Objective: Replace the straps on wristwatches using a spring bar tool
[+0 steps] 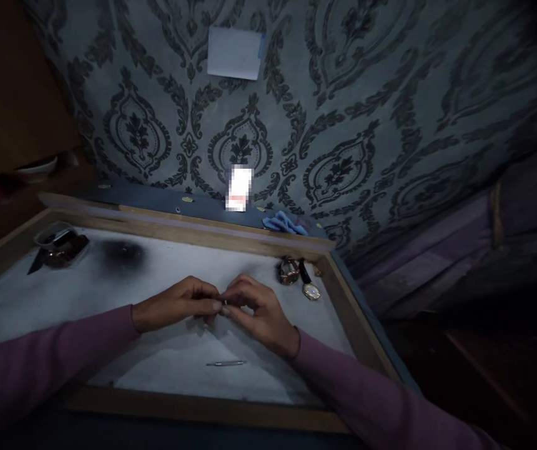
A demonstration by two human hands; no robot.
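My left hand [181, 304] and my right hand [257, 310] meet fingertip to fingertip above the white surface [155, 369] of a wood-rimmed tray. Both are closed in a pinch at the same spot. Something tiny and pale shows between the fingertips, too small to name. On the surface nearer to me lies a thin metal tool [226, 363] like a small screwdriver. Right of my hands, a wristwatch with a gold-coloured case [311, 291] and black strap lies beside a dark watch with a metal band [288, 270].
A clear container [57, 232] and another watch [57, 257] sit at the far left. A dark smudge [122, 251] marks the white surface. Behind the tray's wooden rim [193, 229] are a blue cloth [284, 222] and a lit, blurred screen [239, 187] against the patterned wall.
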